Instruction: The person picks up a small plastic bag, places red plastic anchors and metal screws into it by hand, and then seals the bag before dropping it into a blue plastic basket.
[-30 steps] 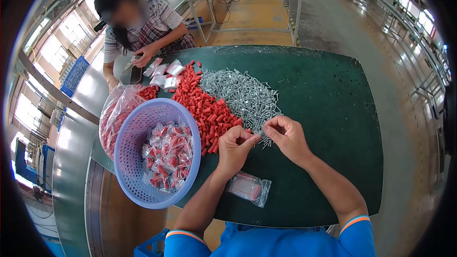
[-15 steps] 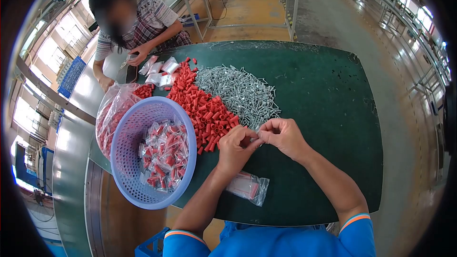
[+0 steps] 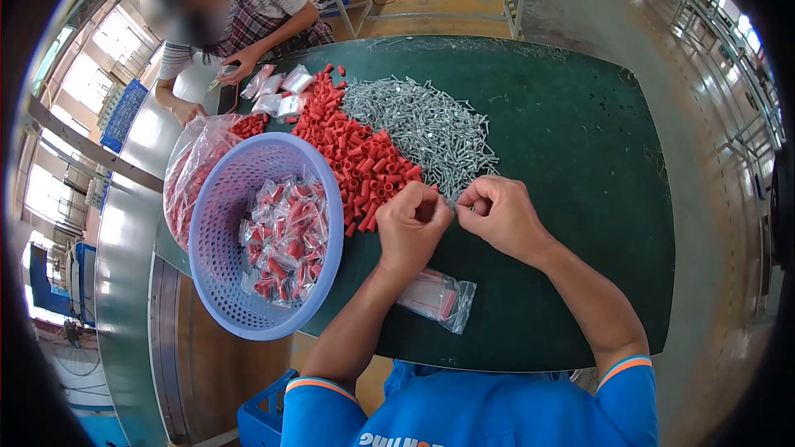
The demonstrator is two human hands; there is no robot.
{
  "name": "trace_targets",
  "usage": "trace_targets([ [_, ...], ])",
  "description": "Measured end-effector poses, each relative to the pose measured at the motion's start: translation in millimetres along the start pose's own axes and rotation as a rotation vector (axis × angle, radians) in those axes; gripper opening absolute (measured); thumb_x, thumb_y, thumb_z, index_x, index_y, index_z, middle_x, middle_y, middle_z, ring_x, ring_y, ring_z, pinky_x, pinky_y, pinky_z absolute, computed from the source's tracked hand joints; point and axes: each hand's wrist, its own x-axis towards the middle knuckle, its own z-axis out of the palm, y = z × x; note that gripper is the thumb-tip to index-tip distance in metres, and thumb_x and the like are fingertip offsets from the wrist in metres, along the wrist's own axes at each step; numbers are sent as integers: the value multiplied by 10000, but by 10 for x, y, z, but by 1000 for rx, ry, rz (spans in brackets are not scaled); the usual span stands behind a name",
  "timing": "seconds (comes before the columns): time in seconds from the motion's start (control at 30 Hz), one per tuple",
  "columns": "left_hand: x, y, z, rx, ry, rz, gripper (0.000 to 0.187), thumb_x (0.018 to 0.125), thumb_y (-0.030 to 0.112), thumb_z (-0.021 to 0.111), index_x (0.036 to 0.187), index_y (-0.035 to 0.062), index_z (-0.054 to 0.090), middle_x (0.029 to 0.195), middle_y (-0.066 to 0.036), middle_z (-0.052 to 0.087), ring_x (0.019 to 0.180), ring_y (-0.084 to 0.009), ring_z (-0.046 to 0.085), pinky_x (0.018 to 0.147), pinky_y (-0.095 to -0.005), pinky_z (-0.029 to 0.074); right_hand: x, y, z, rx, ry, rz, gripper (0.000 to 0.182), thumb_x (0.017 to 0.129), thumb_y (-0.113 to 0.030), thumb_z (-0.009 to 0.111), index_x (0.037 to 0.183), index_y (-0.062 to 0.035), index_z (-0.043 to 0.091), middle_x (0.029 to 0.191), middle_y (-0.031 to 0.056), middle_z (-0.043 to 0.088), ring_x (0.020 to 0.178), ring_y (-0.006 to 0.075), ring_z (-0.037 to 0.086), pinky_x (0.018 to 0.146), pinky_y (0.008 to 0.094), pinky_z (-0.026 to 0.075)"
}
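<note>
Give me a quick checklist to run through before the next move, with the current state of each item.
1. Small item secure between left hand and right hand: cannot tell, fingers hide it.
2. Red plastic caps separate from silver metal screws: not ok, the piles meet.
3. Purple perforated plastic basket fully over the dark green table: not ok, it appears to overhang the edge.
4. Clear plastic packet lying on the table: ok.
5. Co-worker's hands apart from yours: ok, across the table.
</note>
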Motion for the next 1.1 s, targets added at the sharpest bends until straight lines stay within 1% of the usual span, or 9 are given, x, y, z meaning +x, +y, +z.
trace_targets([
  [0.07,22,-18,-6,141,123,264,77,756,-12,640,776,10,569,582,10,511,512,-7,441,439,-184,345,1,-35,-19,-63,14,-49,99,726,-90,662,702,-5,619,573,-24,516,524,21,415,481,206,351],
  [0.17,46,121,-93,67,173,174,150,708,-38,658,815,29,577,562,-37,504,458,-74,466,430,-226,386,33,-55,-104,108,-56,196,134,724,-115,661,720,16,635,571,8,556,542,39,485,483,229,386],
  [0.33,36,143,-71,227,-115,471,221,712,23,691,901,23,575,677,-67,565,472,-155,514,465,-274,433,72,88,-112,347,-77,232,129,769,-136,665,753,-11,635,644,-22,562,586,29,469,516,196,369],
  [0.63,38,120,-117,101,-187,266,92,806,36,620,858,16,547,660,-51,526,529,-125,499,481,-252,400,91,31,-188,578,-142,314,124,803,-130,616,782,-7,615,669,-20,549,618,45,483,582,188,386],
  [0.7,43,123,-125,33,-199,164,68,835,37,597,849,12,535,646,-27,506,520,-91,461,472,-232,373,20,-266,-340,405,4,127,101,812,-110,593,804,-10,602,680,-25,551,618,46,486,569,208,398],
  [0.8,29,66,-119,-310,-143,-18,99,904,86,523,839,14,504,658,46,445,565,-26,361,484,-198,305,-342,-875,-724,628,-351,-587,165,826,-130,509,696,-44,565,669,51,602,576,145,545,539,275,449],
  [0.9,14,134,-136,-403,-168,-139,117,913,110,512,839,21,497,658,41,443,577,-26,363,495,-191,304,-586,-1077,-819,900,-760,-892,246,850,-125,552,702,63,614,721,157,606,685,190,610,539,313,489],
  [1.0,-10,76,-118,-354,-213,-99,131,919,121,504,835,22,483,649,43,417,575,-30,345,497,-193,289,-689,-1222,-763,1000,-739,-789,397,806,-452,607,934,-76,631,693,35,535,519,126,469,462,260,314],
  [1.1,-3,122,-114,-308,-280,-72,127,913,105,510,825,19,478,650,35,403,578,-40,340,503,-202,289,-750,-1245,-726,1029,-749,-764,403,823,-458,582,916,-68,625,662,34,507,487,130,436,443,266,278],
])
